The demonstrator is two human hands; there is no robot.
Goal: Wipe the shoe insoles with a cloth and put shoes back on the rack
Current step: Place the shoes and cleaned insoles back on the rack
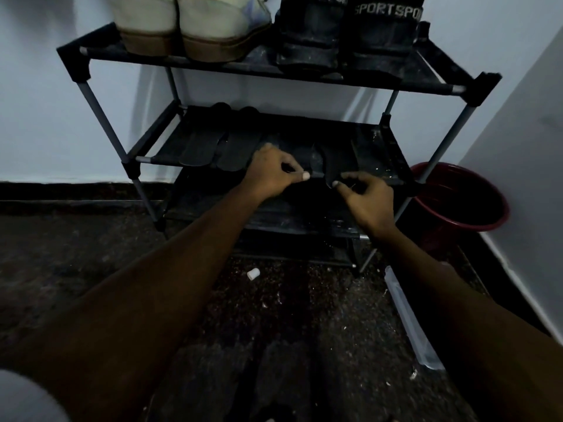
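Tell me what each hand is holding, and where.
The left hand pinches the near end of one dark insole; right hand pinches the near end of the other insole.

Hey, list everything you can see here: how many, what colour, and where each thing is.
shoe rack: one, black with grey poles, against the wall
pale shoes: two, cream with brown soles, top shelf left
boots: two, black with SPORT lettering, top shelf right
loose insoles: two, dark, middle shelf left
held insoles: count unclear, dark, middle shelf front
bucket: one, red, floor right of the rack
cap: one, white, floor in front of the rack
plastic strip: one, clear, floor at right
left hand: pinches the held insoles
right hand: pinches the held insoles
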